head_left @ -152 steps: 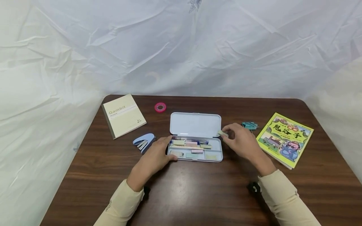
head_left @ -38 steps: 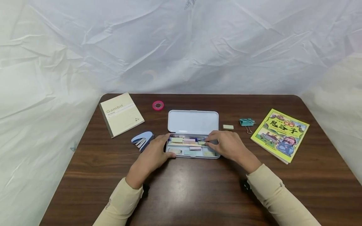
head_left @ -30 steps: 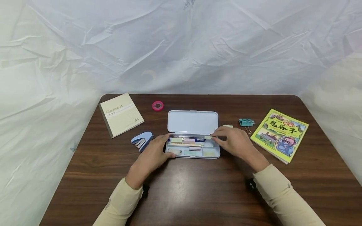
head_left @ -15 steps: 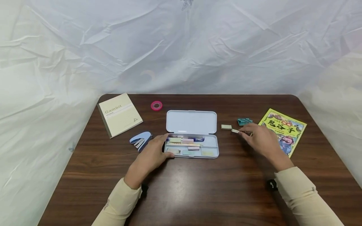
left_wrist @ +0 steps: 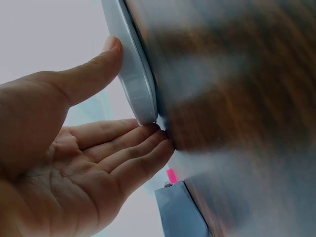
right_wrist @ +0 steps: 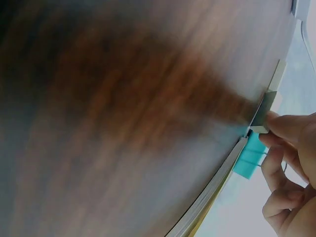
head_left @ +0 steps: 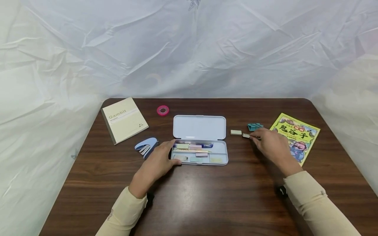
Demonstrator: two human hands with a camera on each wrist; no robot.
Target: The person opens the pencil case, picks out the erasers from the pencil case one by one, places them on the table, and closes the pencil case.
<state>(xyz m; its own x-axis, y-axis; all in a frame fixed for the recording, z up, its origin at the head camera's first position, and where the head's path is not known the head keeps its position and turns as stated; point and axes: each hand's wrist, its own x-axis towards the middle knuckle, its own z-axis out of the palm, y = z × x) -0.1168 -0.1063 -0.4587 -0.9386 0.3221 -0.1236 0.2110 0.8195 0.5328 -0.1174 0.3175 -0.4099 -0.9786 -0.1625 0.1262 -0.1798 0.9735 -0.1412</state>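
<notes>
A white pencil case lies with its lid raised, holding pens and several small pastel eraser-like blocks. My left hand rests against its left end, thumb at the front edge. In the left wrist view the fingers are mostly straight and touch the case's corner. Right of the case, my right hand pinches a small pale-green eraser between thumb and index finger, low at the table. Its far end meets or nearly meets another pale-green eraser on the table.
A teal binder clip sits just behind my right hand, and a yellow picture book lies partly behind it. Left of the case are a blue stapler, a cream notebook and a pink tape roll.
Earlier my right hand set one pale-green eraser on the table. It then took another from the case and carried it right, beside the first. My left hand has stayed at the case.
</notes>
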